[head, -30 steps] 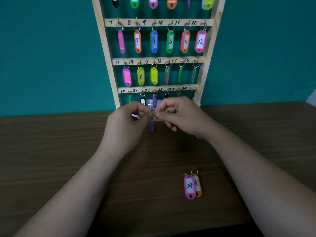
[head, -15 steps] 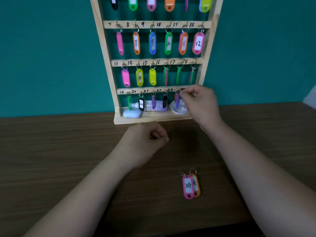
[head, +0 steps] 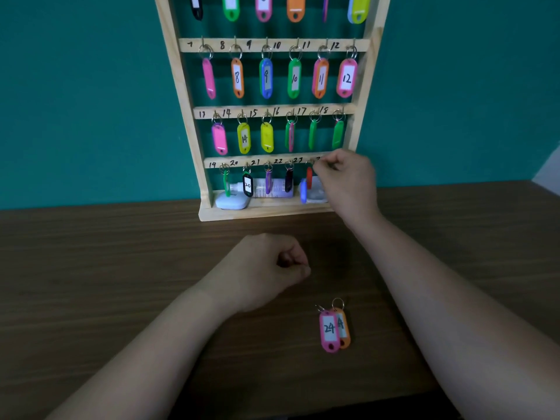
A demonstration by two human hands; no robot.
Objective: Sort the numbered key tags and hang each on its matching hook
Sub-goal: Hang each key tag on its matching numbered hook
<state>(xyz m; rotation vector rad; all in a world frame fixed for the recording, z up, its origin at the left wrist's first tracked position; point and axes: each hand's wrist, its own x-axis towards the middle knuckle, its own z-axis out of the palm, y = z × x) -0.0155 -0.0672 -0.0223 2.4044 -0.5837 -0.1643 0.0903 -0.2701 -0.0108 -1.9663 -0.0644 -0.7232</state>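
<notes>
Head view: my right hand (head: 345, 183) fingers pinch the red tag (head: 309, 177) ring; left hand (head: 266, 268) curled, looks empty. Letting go early could drop it.

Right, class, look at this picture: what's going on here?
A person is hanging numbered key tags on a wooden rack. Their right grip pinches at the top of a red tag at hook 23; a blue tag dangles beside it. The left grip is curled above the table, apparently empty. A pink 24 tag overlapping an orange tag lies on the table.
</notes>
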